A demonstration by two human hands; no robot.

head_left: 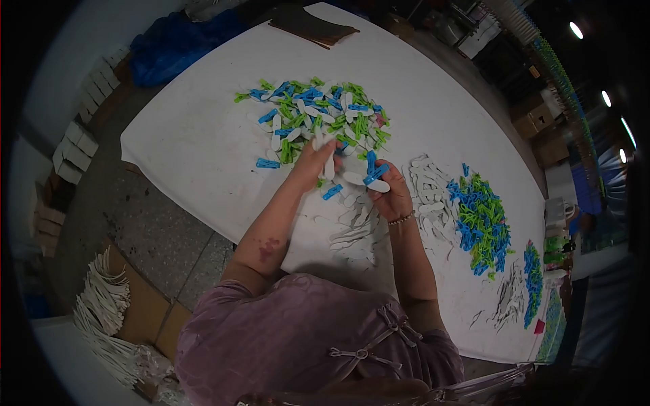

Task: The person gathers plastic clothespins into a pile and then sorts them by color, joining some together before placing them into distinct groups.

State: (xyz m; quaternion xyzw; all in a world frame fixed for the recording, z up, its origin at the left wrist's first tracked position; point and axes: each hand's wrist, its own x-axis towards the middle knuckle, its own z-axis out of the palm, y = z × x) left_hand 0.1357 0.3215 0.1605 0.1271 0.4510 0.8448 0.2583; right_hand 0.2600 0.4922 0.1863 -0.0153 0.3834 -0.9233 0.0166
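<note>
— Purple cloth of my shirt point(305, 325) fills the bottom of the view, with both forearms reaching out from it over the near edge of the white table point(196, 142).

— What do your hands have?

— My right hand point(389, 196) pinches a blue clip point(376, 172) together with a white clip point(376, 185), fingers pressed tight on the pair. My left hand point(313, 162) is at the near fringe of the loose pile of clips point(318, 115), fingers curled around a white piece point(330, 164); whether they grip it firmly, I cannot tell.

— So which step is this?

— Picking and pairing, I judge: parts come out of the loose pile toward the far edge and get put together just in front of me.

— And the finished ones?

— A heap of blue and green clips point(482, 220) lies toward the right edge, with a row of white pieces point(428, 189) between it and my right hand. A lone blue clip point(267, 163) sits apart, near the left edge.

— What does the next move call for?

— Probably lining up the two pieces in my right hand squarely, with the left bringing its part in without dropping it.
</note>
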